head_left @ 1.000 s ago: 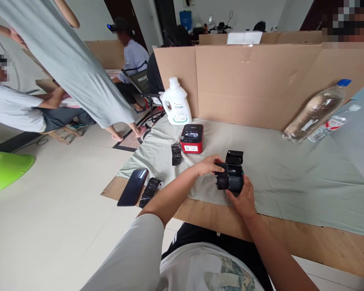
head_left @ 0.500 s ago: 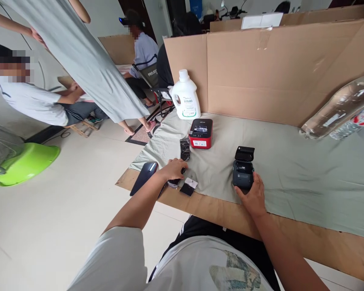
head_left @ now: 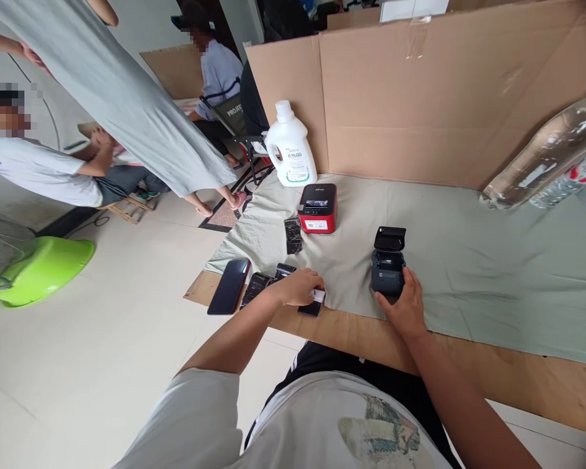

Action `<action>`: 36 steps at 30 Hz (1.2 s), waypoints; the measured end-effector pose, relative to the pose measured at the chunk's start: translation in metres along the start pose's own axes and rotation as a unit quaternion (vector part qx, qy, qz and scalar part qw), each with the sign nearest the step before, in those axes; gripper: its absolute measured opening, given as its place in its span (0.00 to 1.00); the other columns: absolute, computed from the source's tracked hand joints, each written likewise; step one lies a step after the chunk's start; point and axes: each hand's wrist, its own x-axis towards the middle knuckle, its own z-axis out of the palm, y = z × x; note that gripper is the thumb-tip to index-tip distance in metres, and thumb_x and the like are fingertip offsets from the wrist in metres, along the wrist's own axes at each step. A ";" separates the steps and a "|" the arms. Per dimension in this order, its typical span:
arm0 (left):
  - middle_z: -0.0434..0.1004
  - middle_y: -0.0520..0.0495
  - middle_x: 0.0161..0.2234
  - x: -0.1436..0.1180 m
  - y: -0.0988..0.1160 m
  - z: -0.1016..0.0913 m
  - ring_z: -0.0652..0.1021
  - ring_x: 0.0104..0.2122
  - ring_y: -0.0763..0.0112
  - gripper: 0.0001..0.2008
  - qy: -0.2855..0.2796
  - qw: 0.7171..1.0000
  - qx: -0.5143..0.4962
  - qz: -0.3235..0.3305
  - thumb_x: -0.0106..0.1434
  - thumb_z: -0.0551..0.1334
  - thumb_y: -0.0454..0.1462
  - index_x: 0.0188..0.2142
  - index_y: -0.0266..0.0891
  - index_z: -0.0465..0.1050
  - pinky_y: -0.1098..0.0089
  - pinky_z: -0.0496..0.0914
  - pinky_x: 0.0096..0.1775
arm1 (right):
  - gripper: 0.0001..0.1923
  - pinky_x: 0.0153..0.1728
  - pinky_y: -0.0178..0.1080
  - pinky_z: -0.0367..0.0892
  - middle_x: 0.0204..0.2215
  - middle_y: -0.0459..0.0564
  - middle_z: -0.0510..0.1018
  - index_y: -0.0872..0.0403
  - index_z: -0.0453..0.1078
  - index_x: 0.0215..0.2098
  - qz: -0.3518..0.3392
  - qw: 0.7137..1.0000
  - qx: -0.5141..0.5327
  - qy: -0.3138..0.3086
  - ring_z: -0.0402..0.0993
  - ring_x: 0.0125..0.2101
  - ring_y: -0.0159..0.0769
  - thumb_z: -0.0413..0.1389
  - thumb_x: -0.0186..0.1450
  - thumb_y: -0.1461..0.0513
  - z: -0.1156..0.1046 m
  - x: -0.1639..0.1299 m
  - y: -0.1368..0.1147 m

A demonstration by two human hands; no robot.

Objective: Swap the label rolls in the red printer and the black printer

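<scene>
My right hand (head_left: 406,301) is closed around the side and near edge of a small dark label printer (head_left: 387,281), which stands on the cloth with its lid raised. My left hand (head_left: 303,286) reaches over a small black-and-white flat piece (head_left: 310,308), fingers curled down onto its white end. Just left of that hand lie a small black roll (head_left: 285,268) and a crinkled black packet (head_left: 256,286). Farther left is a dark smartphone (head_left: 229,286). Another crinkled black piece (head_left: 293,236) rests beside a red and black box-shaped device (head_left: 318,208).
A white detergent jug (head_left: 293,146) stands behind the red device, against an upright cardboard panel (head_left: 420,111). Clear plastic bottles (head_left: 561,176) lie at the right. Other people sit and stand at the left, near a green basin (head_left: 49,270). A wooden board edge (head_left: 469,355) runs along the front.
My left hand has moved right, from the black roll to the black-and-white piece, which has shifted slightly right. My right hand stays on the label printer. The whole view has shifted a little.
</scene>
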 end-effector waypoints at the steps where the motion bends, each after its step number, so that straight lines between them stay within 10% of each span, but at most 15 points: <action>1: 0.76 0.47 0.35 0.000 0.001 0.000 0.75 0.41 0.58 0.15 -0.002 1.000 -0.006 -0.010 0.44 0.62 0.28 0.33 0.42 0.75 0.66 0.65 0.43 | 0.45 0.55 0.61 0.60 0.61 0.65 0.57 0.55 0.43 0.67 0.002 1.000 -0.001 -0.002 0.56 0.60 0.54 0.55 0.61 0.44 0.000 0.000 0.000; 12: 0.73 0.51 0.32 0.046 0.052 -0.002 0.72 0.28 0.74 0.16 -0.140 0.909 -0.387 0.064 0.53 0.67 0.41 0.39 0.38 0.70 0.72 0.66 0.29 | 0.29 0.57 0.59 0.59 0.59 0.59 0.61 0.51 0.63 0.57 -0.104 0.994 -0.014 0.030 0.57 0.59 0.53 0.55 0.62 0.46 -0.014 0.002 -0.015; 21: 0.77 0.49 0.39 0.111 0.099 0.012 0.75 0.38 0.65 0.13 0.102 0.983 -0.107 0.106 0.56 0.63 0.36 0.42 0.40 0.70 0.67 0.69 0.42 | 0.14 0.51 0.49 0.65 0.44 0.49 0.73 0.46 0.74 0.44 -0.124 0.988 0.037 0.080 0.65 0.49 0.42 0.50 0.65 0.62 -0.026 0.001 -0.005; 36: 0.74 0.44 0.42 0.156 0.107 0.030 0.74 0.45 0.60 0.06 0.192 0.965 0.156 0.089 0.62 0.60 0.36 0.38 0.39 0.74 0.62 0.66 0.46 | 0.10 0.50 0.48 0.64 0.42 0.54 0.74 0.52 0.75 0.41 -0.063 0.994 -0.024 0.087 0.63 0.47 0.42 0.53 0.66 0.64 -0.018 0.014 -0.002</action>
